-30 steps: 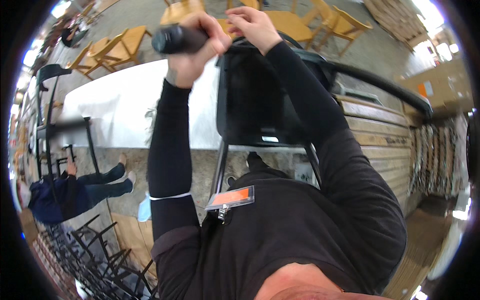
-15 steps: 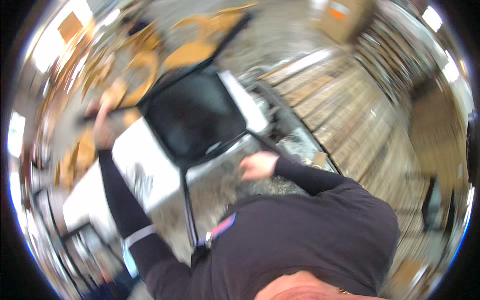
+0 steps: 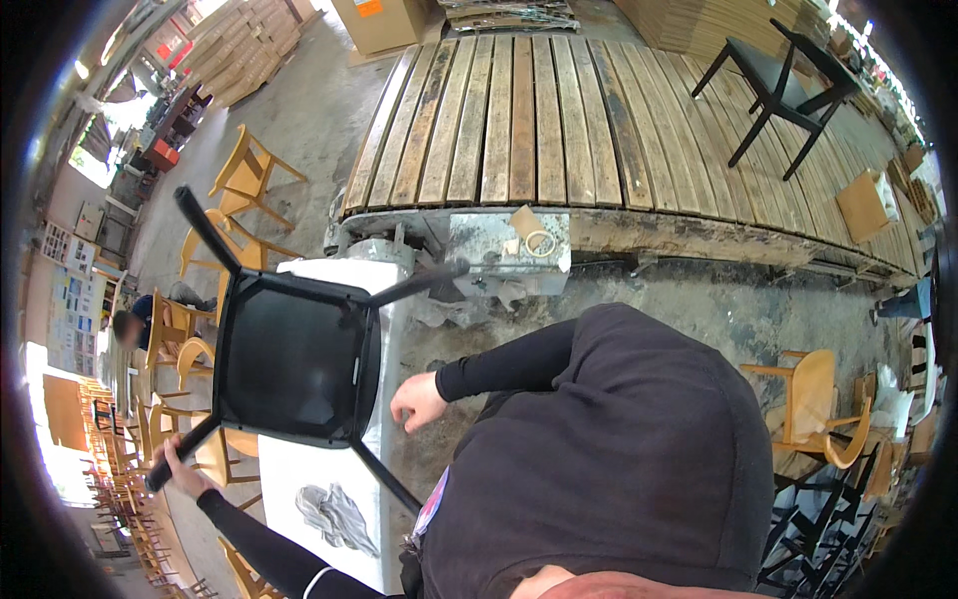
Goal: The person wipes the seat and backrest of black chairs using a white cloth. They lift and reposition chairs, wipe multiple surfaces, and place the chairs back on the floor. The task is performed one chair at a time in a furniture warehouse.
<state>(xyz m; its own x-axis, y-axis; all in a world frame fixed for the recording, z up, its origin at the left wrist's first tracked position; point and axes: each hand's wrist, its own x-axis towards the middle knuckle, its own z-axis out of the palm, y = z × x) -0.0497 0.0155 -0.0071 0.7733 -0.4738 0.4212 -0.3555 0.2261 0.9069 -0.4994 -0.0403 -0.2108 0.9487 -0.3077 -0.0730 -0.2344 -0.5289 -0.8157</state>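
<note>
Since half a second ago the right hand has dropped clear, fingers loosely curled and empty; the left hand stays wrapped around one leg of the upturned black chair, resting on the white table before the plank platform

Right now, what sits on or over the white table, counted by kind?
black chair, upside down, one leg gripped by the left hand: 1
grey cloth: 1
Total: 2
</note>
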